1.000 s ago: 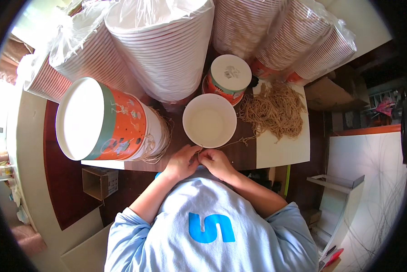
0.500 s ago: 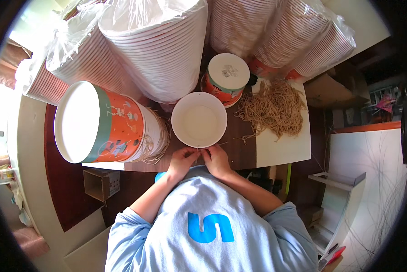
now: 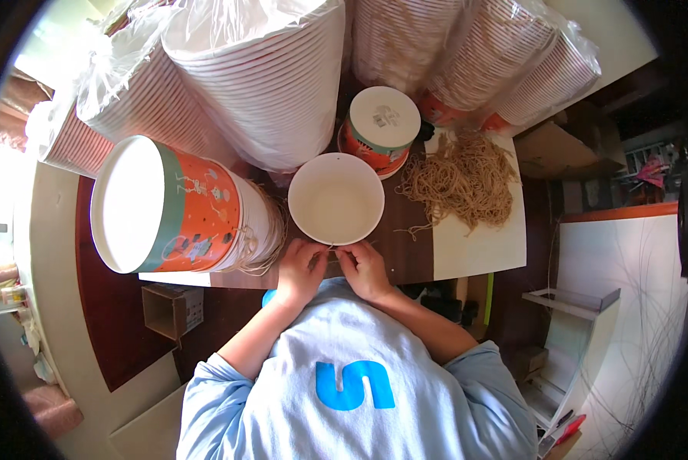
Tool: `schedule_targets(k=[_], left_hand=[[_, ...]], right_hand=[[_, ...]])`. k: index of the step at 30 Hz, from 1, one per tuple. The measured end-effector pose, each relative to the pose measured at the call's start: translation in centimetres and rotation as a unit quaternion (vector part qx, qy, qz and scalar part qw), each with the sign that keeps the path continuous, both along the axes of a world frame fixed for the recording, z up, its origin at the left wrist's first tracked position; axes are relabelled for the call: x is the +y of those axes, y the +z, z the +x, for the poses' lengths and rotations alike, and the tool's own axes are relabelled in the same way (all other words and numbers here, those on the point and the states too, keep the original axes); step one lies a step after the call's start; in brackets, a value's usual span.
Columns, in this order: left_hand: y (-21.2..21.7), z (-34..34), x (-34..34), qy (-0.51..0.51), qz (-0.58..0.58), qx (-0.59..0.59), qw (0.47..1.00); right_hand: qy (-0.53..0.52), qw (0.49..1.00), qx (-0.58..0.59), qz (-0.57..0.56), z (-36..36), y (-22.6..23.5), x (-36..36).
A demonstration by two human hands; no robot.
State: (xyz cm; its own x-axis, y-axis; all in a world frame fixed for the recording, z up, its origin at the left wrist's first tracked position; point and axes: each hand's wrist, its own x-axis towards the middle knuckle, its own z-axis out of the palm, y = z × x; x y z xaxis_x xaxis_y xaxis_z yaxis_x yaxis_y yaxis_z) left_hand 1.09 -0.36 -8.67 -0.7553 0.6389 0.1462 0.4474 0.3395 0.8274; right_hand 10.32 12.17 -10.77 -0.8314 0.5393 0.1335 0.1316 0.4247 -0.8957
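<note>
An open white paper bucket (image 3: 336, 198) stands at the table's near edge, its mouth tilted toward me. A small dark dot, like a hole, shows at its far rim. My left hand (image 3: 301, 270) and my right hand (image 3: 362, 271) meet just below the near rim, fingertips pinched together. Between them is a short thin strand of twine (image 3: 332, 246), mostly hidden by the fingers and the rim. A loose heap of brown twine (image 3: 467, 184) lies to the right on a white board (image 3: 474, 249).
At left lies a nested stack of orange-and-green printed buckets (image 3: 206, 203) with twine hanging off it. An upturned orange bucket (image 3: 382, 123) stands behind the white one. Tall plastic-wrapped bucket stacks (image 3: 260, 84) line the back. A cardboard box (image 3: 173, 310) sits below the table at left.
My left hand has shifted slightly left and up, parting a little from the right at the rim. The right hand stays almost in place.
</note>
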Motion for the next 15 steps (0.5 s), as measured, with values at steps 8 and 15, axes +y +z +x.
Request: schedule_targets(k=[8, 15], left_hand=[[-1.3, 0.4, -1.1, 0.014, 0.000, -0.005, 1.000], [-1.1, 0.6, -1.1, 0.079, 0.044, -0.551, 0.829]], right_hand=[[0.016, 0.998, -0.027, -0.051, 0.3, 0.7, -0.4], [0.025, 0.999, -0.014, 0.020, 0.3, -0.1, -0.3]])
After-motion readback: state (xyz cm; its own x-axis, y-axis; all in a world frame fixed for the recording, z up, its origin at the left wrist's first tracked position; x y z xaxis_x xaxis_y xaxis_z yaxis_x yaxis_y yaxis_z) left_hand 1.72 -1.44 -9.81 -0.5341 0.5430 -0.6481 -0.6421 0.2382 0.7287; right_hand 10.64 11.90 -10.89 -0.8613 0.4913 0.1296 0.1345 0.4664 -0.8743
